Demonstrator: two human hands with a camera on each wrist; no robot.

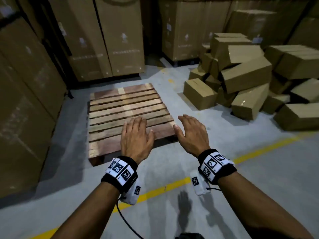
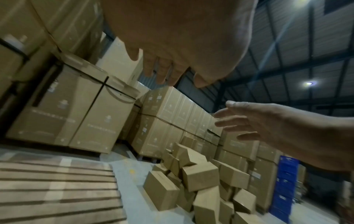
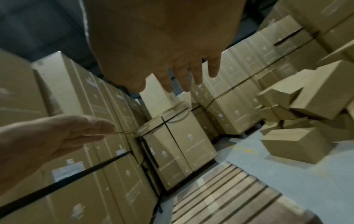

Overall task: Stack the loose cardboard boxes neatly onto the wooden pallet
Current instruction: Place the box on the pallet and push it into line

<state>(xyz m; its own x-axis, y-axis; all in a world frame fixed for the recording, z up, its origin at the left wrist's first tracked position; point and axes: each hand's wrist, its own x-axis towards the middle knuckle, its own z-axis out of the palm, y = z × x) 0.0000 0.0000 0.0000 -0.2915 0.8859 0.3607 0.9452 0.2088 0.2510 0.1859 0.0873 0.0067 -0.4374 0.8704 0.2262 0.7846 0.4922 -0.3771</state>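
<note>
A bare wooden pallet (image 1: 127, 107) lies on the grey floor ahead of me, with nothing on its slats. To its right, loose brown cardboard boxes (image 1: 245, 76) lie in a tumbled heap; the nearest box (image 1: 199, 94) sits about a box-length from the pallet's far right corner. My left hand (image 1: 136, 133) hovers palm down over the pallet's near right part, fingers straight and empty. My right hand (image 1: 191, 131) hovers beside it, just off the pallet's right edge, also open and empty. The pallet (image 2: 57, 189) and heap (image 2: 201, 181) show under my left hand (image 2: 168, 72) in the left wrist view.
Tall strapped cartons (image 1: 103, 40) wall in the pallet at the back and along the left (image 1: 22, 100). A yellow floor line (image 1: 155, 190) runs diagonally under my wrists. Blue crates (image 2: 283, 186) stand behind the heap. Bare concrete (image 1: 198, 121) lies between pallet and heap.
</note>
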